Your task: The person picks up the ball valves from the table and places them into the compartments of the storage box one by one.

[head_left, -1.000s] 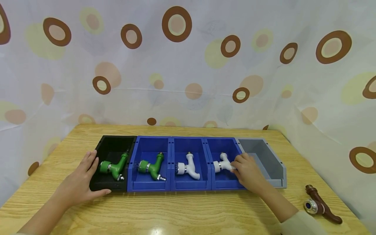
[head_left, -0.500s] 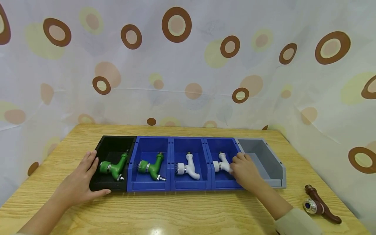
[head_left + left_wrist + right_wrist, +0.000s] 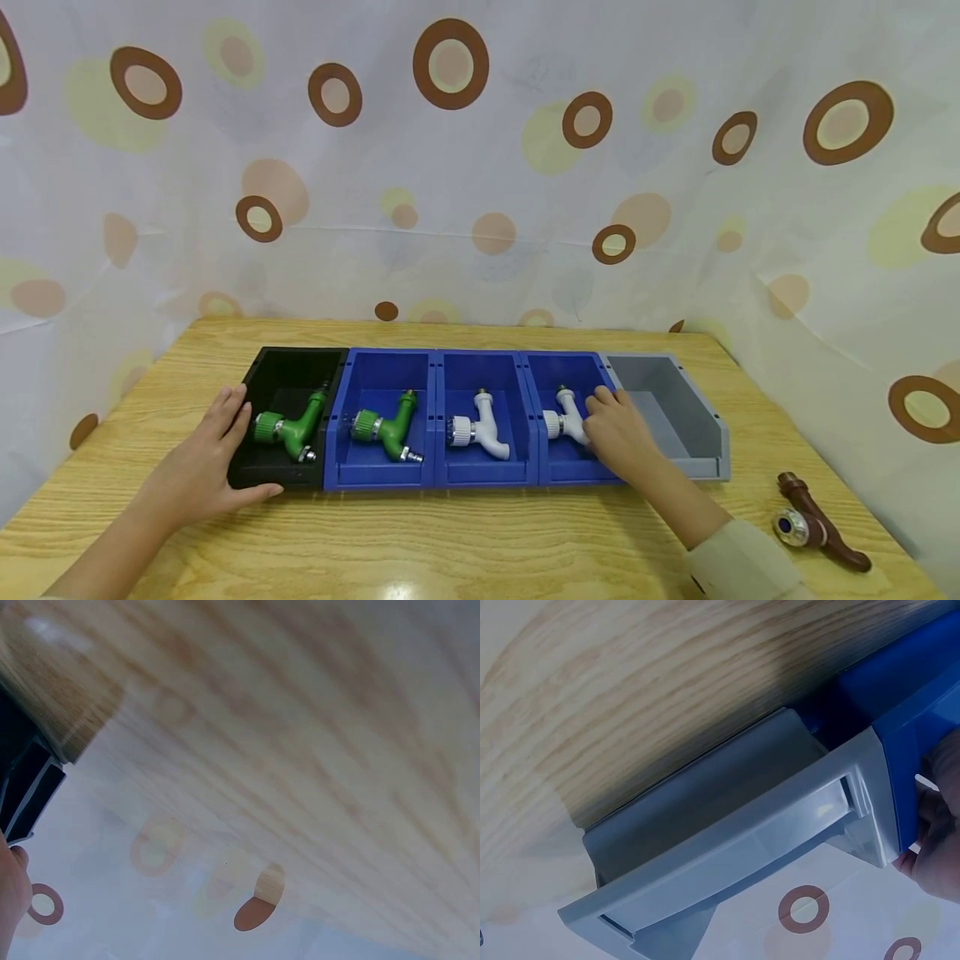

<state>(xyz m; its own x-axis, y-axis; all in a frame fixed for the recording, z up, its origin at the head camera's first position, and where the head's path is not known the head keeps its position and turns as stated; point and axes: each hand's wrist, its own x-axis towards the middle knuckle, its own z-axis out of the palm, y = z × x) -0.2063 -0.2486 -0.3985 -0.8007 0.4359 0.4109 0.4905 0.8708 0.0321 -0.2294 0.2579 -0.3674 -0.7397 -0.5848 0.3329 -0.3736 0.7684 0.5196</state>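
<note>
My left hand [image 3: 202, 471] rests along the left side of the black bin [image 3: 258, 475], fingers extended and thumb at its front edge. Inside that bin lies a green tap [image 3: 298, 429]. My right hand [image 3: 622, 433] reaches into the rightmost blue bin [image 3: 577, 473] and holds the spout end of a white tap [image 3: 572, 417], its fingertips partly hidden. Another white tap [image 3: 486, 425] lies one bin to the left, and a second green tap [image 3: 393, 429] in the blue bin beside the black one. The right wrist view shows part of my right hand [image 3: 941, 825] at the blue wall.
At the row's right end stands a grey bin [image 3: 701, 468] with nothing in it. A brown tap [image 3: 821, 525] with a chrome knob lies on the wooden table [image 3: 450, 542] at the right. A patterned sheet [image 3: 525, 275] hangs behind the table.
My right hand has shifted slightly left, and the white tap in it has turned and moved a little left within the bin. The left hand stays put.
</note>
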